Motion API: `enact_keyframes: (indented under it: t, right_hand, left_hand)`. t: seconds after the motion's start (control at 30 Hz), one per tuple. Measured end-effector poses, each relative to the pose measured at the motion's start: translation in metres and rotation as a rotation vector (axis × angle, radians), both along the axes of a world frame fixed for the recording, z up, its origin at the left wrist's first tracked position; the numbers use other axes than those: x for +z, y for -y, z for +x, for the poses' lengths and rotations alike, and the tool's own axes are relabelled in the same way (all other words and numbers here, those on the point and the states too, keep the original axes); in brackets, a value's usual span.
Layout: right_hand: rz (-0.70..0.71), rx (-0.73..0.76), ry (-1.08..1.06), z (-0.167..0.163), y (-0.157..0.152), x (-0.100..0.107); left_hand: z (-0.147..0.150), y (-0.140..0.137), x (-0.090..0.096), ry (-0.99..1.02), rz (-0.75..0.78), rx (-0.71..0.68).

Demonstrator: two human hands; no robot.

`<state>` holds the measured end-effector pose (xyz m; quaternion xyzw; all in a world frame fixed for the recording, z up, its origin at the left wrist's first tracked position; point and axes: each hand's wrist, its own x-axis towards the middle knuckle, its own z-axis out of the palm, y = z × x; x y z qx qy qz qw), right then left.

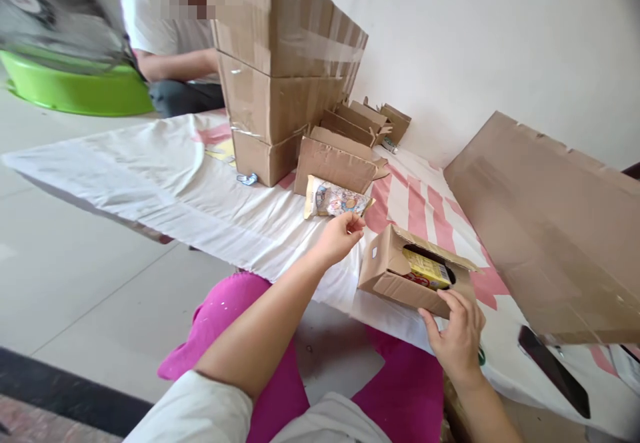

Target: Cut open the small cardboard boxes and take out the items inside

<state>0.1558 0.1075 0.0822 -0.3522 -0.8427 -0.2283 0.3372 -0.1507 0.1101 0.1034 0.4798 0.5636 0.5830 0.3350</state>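
Note:
My left hand (344,237) is beside the lower edge of a printed snack packet (336,199). Its fingers are loosely curled and nothing shows between them; whether they touch the packet I cannot tell. The packet leans against an open cardboard box (333,163). My right hand (457,333) grips the near side of a small cardboard box (387,283), thumb low and fingers at the rim of its opening. Inside that opening lies a yellow printed pack (425,268), partly hidden by the cardboard.
Stacked large cartons (295,103) stand at the table's left, with more open boxes (355,123) behind. A cardboard panel (550,229) rises at the right, near a dark phone (555,369). A person (175,63) sits beyond, beside a green basin (80,89). A blue-white wrapper (247,179) lies on the cloth (165,169).

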Motion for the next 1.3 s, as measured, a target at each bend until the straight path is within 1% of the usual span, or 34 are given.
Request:
enact_keyframes:
  t: [0.03,0.1,0.27,0.4,0.57,0.7,0.93,1.03,1.13,1.23,1.3]
  right_hand:
    - [0.011,-0.004,-0.004,-0.001,-0.002,-0.001]
    - [0.022,-0.012,-0.008,-0.003,-0.004,-0.002]
    - [-0.003,-0.015,-0.009,-0.005,-0.004,-0.003]
    - [-0.015,-0.024,-0.018,-0.006,0.000,-0.004]
    - [-0.031,-0.021,-0.025,-0.006,0.001,-0.005]
    - [-0.037,-0.012,-0.029,-0.005,0.001,-0.006]
    - [-0.026,-0.007,-0.031,-0.006,0.003,-0.004]
    - [-0.028,-0.005,-0.028,-0.006,0.003,-0.004]
    - [-0.040,-0.003,-0.022,-0.006,0.001,-0.003]
    - [-0.067,0.000,-0.017,-0.007,-0.001,0.000]
    - [-0.112,0.021,-0.021,-0.007,0.001,0.006]
  left_hand:
    - [0.001,-0.005,-0.006,0.019,-0.081,0.007]
    - [0.005,-0.011,-0.015,0.059,-0.164,-0.039]
    - [0.019,-0.010,-0.022,0.155,-0.182,-0.201]
    - [0.023,-0.014,-0.027,0.249,-0.193,-0.260]
    - [0.026,-0.022,-0.034,0.325,-0.183,-0.266]
    - [0.028,-0.024,-0.036,0.349,-0.184,-0.260]
    - [0.034,-0.026,-0.039,0.371,-0.180,-0.170]
    - [0.037,-0.027,-0.038,0.406,-0.156,-0.134]
    - [0.035,-0.026,-0.032,0.457,-0.093,-0.108]
    - [0.030,-0.021,-0.020,0.546,0.028,-0.125]
    - [0.029,-0.013,-0.010,0.567,0.125,-0.149]
